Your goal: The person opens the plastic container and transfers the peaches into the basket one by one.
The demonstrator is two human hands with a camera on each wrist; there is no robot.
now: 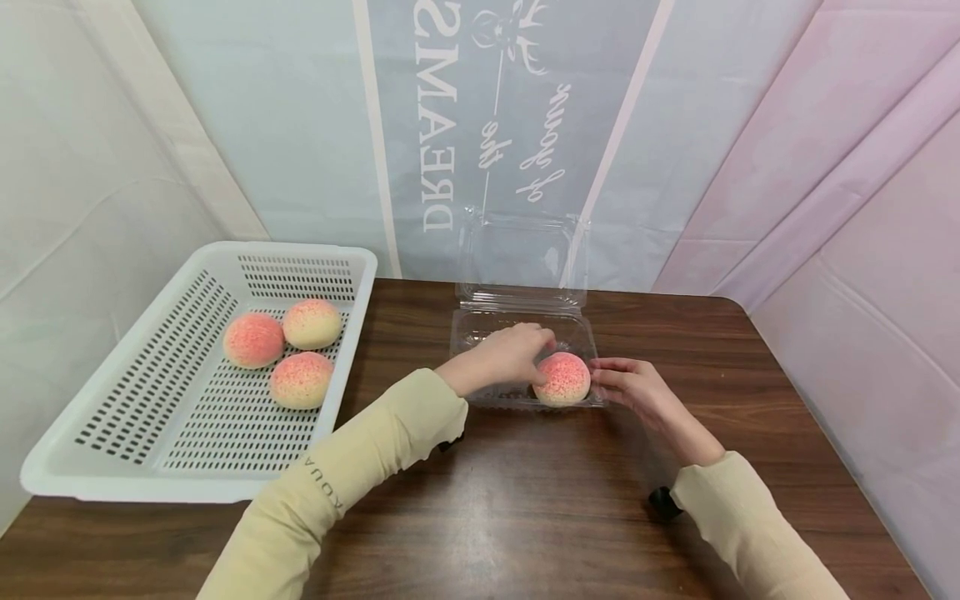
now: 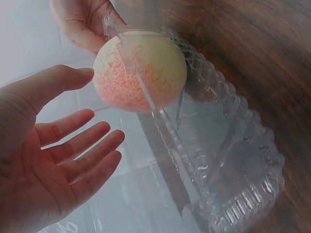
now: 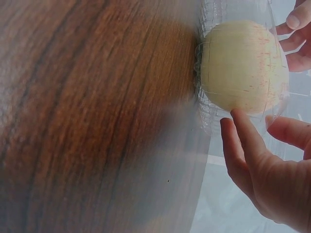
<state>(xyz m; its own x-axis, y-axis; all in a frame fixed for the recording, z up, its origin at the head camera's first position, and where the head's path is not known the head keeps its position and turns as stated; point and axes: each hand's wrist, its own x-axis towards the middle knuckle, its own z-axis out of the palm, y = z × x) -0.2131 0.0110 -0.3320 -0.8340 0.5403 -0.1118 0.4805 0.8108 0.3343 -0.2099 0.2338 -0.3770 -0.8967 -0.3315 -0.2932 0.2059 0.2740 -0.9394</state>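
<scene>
A pink-and-cream peach (image 1: 562, 380) sits in the front right corner of a clear plastic clamshell box (image 1: 480, 398), whose lid (image 1: 525, 250) stands raised at the back. My left hand (image 1: 510, 357) is over the box, just left of the peach. In the left wrist view its thumb tip is right at the peach (image 2: 141, 73) and the other fingers are spread, holding nothing. At the box's right side, my right hand (image 1: 637, 390) pinches the wall. The right wrist view shows its thumb at the rim and its fingers (image 3: 248, 138) along the outside, beside the peach.
To the left stands a white perforated plastic basket (image 1: 348, 350) with 3 more peaches (image 1: 302, 381) grouped toward its right side. Both stand on a dark wooden table (image 1: 525, 500). Behind it hangs a printed cloth (image 1: 300, 125), and pale cloth walls flank the sides.
</scene>
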